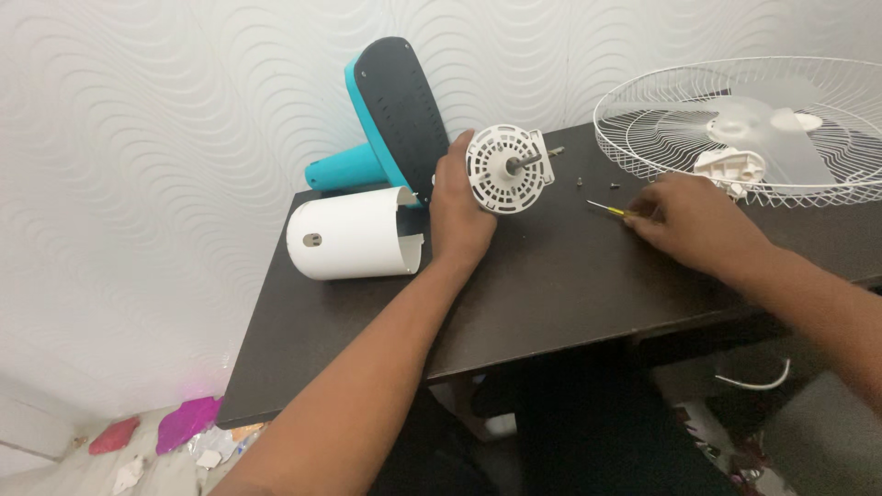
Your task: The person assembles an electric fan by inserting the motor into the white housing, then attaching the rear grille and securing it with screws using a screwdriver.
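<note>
Left hand [459, 207] grips the white motor housing [507, 170]; right hand [684, 220] pinches a screwdriver [608, 209] beside the wire grille [744, 129].

The wire fan guard [735, 119] runs off the right edge. Beside it, the right hand [694, 225] covers the screwdriver's [608, 208] handle; only the thin shaft shows. The specks [597, 184] left of the guard are too small to tell apart.
</note>
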